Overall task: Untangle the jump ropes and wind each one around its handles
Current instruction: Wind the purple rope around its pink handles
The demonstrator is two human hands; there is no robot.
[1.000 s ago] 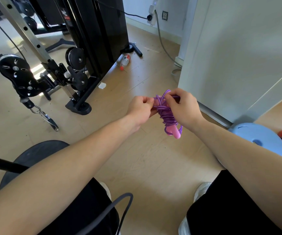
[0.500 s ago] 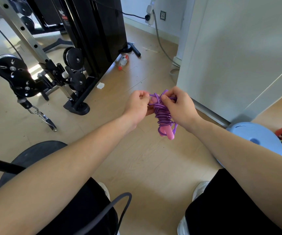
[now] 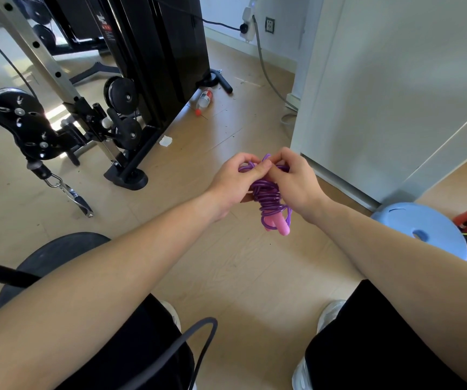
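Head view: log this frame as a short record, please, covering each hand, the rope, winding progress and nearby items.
left hand: pinches purple cord at the top of the bundle
right hand: pinches cord at the same spot, its fingertips meeting the left's
jump rope: purple, coiled around its pink handles, held above the floor
progress: mostly wound; one loop sticks up at the top
nearby: blue stool at right; bottle on the floor by the cable machine; dark cord over the lap

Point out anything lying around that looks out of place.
A bottle lies on its side on the floor beside the black machine, and a crumpled white scrap sits nearby. Both look like litter.
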